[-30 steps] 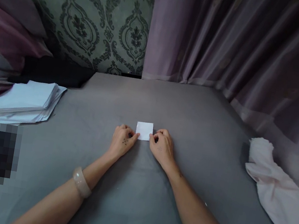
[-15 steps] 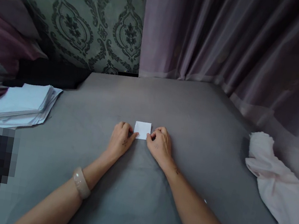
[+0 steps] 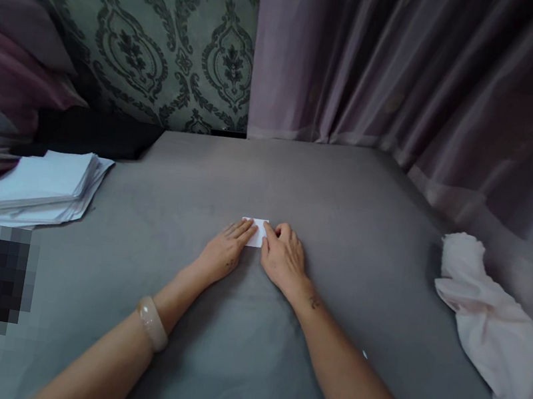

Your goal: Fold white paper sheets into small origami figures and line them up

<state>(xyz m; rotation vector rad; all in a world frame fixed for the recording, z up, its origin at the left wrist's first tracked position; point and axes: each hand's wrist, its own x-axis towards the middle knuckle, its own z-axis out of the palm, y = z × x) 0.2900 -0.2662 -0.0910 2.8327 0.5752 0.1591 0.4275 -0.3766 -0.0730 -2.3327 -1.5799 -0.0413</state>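
A small white square of paper [image 3: 258, 233], apparently folded, lies flat on the grey cloth surface between my hands. My left hand [image 3: 226, 247] rests over its left part with the fingers stretched out and lying flat, covering that side. At the right edge, my right hand [image 3: 284, 255] holds the paper with index finger and thumb, the other fingers curled. A pale bangle [image 3: 152, 324] circles my left wrist.
At the left lies a stack of white paper sheets [image 3: 50, 175], with a black cloth or bag [image 3: 99, 133] behind it. Crumpled pale fabric [image 3: 490, 322] lies at the right. Purple curtains [image 3: 298, 63] and a patterned wall border the grey surface [image 3: 270, 173].
My left hand has moved from pinching the paper's left edge to lying flat over its left part. The right index finger has slid up along the right edge.
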